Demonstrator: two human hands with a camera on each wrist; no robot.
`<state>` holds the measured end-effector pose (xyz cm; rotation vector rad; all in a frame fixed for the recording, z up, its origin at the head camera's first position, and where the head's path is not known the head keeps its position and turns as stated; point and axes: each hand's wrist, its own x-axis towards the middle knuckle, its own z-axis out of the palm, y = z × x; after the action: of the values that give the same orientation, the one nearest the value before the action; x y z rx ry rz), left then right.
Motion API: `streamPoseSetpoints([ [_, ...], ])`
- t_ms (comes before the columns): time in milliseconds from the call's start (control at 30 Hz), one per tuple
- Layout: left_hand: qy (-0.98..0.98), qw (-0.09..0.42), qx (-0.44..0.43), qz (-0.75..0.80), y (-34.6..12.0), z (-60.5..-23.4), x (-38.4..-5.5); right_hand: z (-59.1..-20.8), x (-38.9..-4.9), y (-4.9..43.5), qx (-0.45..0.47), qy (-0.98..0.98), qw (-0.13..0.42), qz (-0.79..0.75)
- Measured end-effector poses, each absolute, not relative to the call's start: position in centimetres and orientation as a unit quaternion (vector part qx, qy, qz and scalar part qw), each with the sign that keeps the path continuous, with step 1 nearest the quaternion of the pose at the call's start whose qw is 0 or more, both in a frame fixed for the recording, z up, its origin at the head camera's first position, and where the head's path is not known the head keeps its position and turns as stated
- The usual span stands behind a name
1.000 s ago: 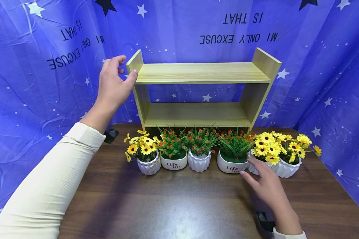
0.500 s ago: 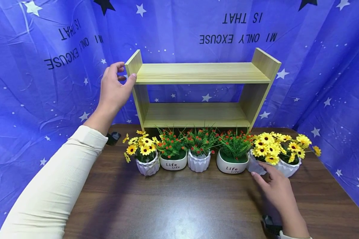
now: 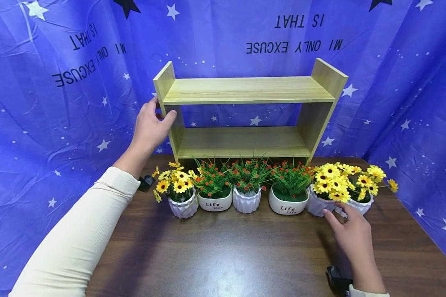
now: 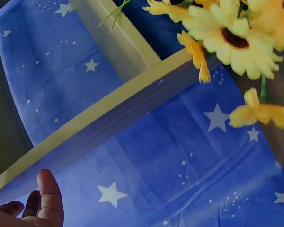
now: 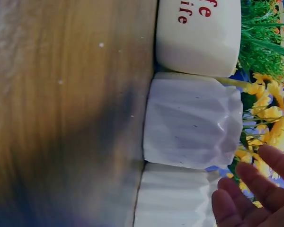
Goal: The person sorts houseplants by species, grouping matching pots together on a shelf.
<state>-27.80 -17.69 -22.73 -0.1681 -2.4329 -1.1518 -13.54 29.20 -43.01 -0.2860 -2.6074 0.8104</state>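
Observation:
My left hand [image 3: 150,126] is at the left side panel of a pale wooden two-tier shelf [image 3: 249,90], with its thumb overlapping the panel's front edge in the head view. In the left wrist view, the fingers [image 4: 49,196] lie close beside that panel, bent loosely around nothing. On the right, my right hand [image 3: 354,233] hovers before two white pots of yellow flowers, with relaxed, spread fingers. The right wrist view has its fingertips near the rim of the ribbed white pot [image 5: 194,123] and over the neighbouring white pot [image 5: 175,198]; neither is gripped.
A row of potted artificial plants stands before the shelf. It includes a yellow-flowered pot [image 3: 183,206], two white "Life" pots [image 3: 214,203] and a ribbed pot [image 3: 247,202] with red-flowered greenery. A starry blue curtain [image 3: 215,37] hangs behind the brown table [image 3: 193,255].
My left hand has moved down along the shelf's left panel. My right hand has shifted right, from the right-hand "Life" pot to the yellow-flowered pots. Pots and shelf have stayed put.

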Motion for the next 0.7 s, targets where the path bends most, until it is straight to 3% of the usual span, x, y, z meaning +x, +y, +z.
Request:
streamPoseSetpoints([
  [367,-0.878,0.233,-0.051,-0.415,-16.9,-23.7,-28.9,-43.8,-15.0,29.6,-0.178,-0.908,0.108,0.364],
  [700,-0.878,0.244,-0.037,-0.411,-16.8,-24.4,-29.9,-44.6,-16.2,29.7,-0.199,-0.893,0.098,0.391],
])
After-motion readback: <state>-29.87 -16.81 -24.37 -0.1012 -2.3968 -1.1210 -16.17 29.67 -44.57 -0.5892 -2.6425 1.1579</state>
